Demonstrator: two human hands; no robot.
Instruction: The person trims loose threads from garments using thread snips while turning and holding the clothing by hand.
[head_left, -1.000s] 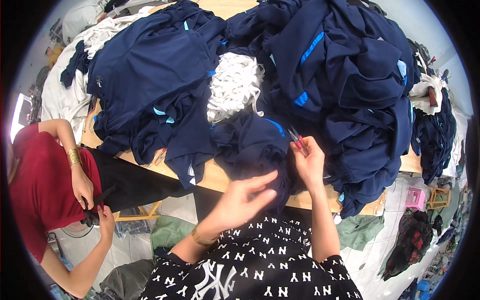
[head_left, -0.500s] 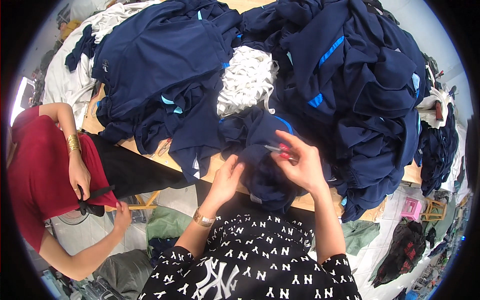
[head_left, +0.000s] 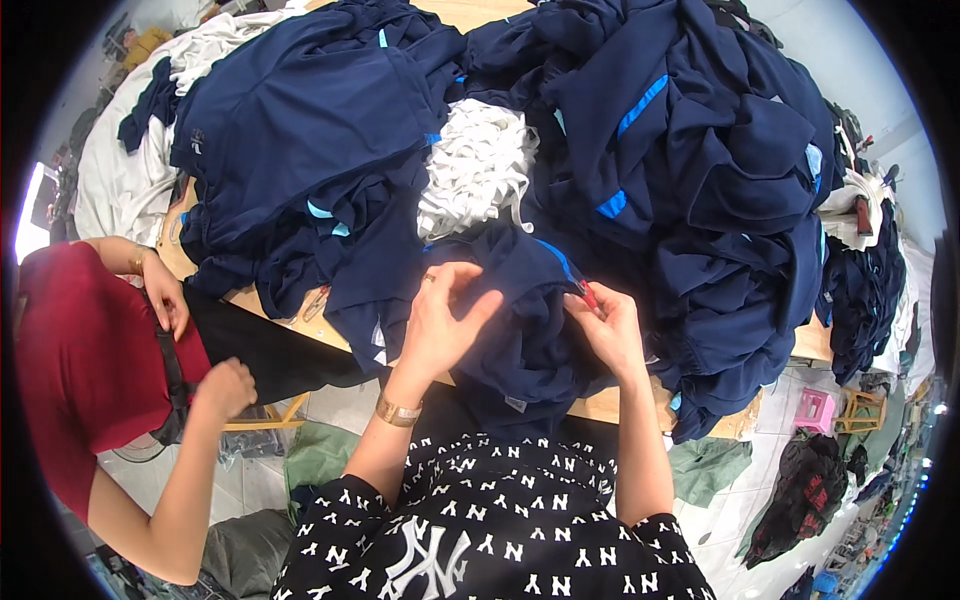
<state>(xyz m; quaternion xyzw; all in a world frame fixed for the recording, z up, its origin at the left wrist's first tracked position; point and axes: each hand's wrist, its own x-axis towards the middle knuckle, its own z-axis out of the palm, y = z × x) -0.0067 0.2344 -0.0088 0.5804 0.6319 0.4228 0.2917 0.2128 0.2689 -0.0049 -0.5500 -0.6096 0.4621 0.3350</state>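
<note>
A navy garment (head_left: 525, 345) lies bunched at the table's front edge before me, with a bright blue strip along its upper right. Over its left side is my left hand (head_left: 445, 325), open, thumb and fingers apart. My right hand (head_left: 615, 335), at the garment's right side, is closed round small red-handled thread snips (head_left: 588, 296). Their tips point toward the blue strip; whether they touch it I cannot tell. Just behind the garment sits a heap of white cords or tapes (head_left: 475, 165).
Large navy garment piles rise at left (head_left: 290, 130) and right (head_left: 700, 160) on the wooden table (head_left: 600, 405). A co-worker in a red top (head_left: 90, 350) stands close at left. A pink stool (head_left: 815, 410) stands on the floor at right.
My left hand has risen and opened over the garment. The snips have moved lower in my right hand, near the blue strip. The garment is spread out more, and the co-worker's hands have shifted.
</note>
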